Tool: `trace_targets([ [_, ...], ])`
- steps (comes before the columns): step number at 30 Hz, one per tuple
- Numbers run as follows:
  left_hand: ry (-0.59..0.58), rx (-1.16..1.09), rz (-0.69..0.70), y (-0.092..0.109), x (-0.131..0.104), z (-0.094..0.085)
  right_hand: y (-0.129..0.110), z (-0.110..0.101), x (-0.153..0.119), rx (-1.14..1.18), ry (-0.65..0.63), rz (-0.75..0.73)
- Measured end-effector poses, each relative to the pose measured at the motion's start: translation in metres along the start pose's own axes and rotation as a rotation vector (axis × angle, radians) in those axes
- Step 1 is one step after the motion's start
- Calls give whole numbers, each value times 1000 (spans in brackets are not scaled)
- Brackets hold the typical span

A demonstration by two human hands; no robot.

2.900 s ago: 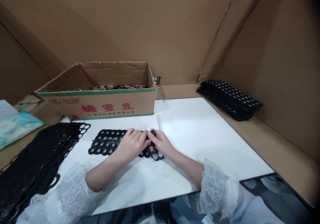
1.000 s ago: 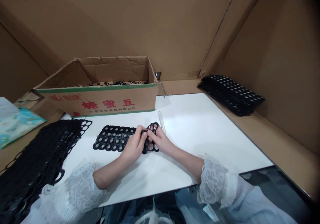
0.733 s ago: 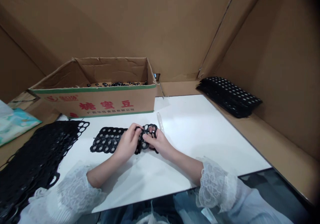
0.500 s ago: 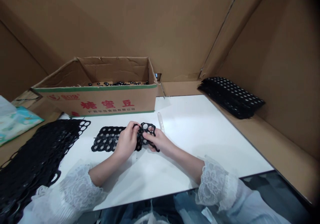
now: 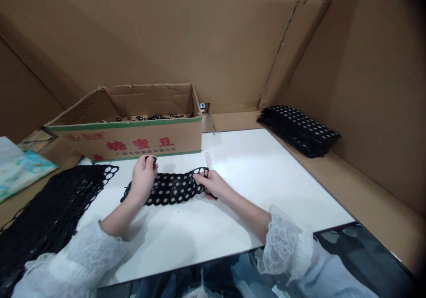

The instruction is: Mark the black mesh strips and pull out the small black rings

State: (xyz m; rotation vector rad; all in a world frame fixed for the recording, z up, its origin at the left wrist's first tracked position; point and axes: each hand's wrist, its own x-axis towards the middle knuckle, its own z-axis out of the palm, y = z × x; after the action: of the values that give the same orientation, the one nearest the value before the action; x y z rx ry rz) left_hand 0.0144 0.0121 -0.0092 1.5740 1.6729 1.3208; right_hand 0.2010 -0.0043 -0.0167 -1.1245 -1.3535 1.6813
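A black strip with rows of round holes lies across the white table. My right hand pinches its right end, thumb on top, lifting that end slightly. My left hand is raised over the strip's left part and hides some of it. Its fingers are closed on a small black piece, which looks like a ring or punched-out scrap. Just behind my right hand lies a narrow clear plastic piece.
An open cardboard box with small black rings inside stands behind. A heap of black perforated sheets covers the left side. More perforated strips are stacked at right. A patterned plastic packet lies far left. Cardboard walls surround the table.
My left hand has moved left and up, away from my right hand, carrying the small black piece. The strip's right part is now uncovered. My right hand still holds its end.
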Motion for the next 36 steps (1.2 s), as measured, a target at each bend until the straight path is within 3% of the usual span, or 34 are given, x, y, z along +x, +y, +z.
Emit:
trace_targets([
  [2,-4,115,59,4,-6,-1,-1,2,1,85,23,-15],
  [6,-271,316,228,23,-40,9,3,14,-2,172,5,-67],
  [10,-440,259,153,32,-64,16,9,24,-8,133,64,-93],
  [14,-492,75,99,32,-68,15,10,29,-12,198,56,-141],
  [19,-515,52,92,29,-65,17,9,27,-11,270,-14,-114],
  [26,-636,-432,-207,22,-54,25,17,24,-6,414,-40,-66],
  [32,-610,-571,-300,25,-45,17,4,25,-8,433,-54,-12],
  [36,-581,-595,-304,29,-42,15,-1,25,-7,427,-121,-53],
])
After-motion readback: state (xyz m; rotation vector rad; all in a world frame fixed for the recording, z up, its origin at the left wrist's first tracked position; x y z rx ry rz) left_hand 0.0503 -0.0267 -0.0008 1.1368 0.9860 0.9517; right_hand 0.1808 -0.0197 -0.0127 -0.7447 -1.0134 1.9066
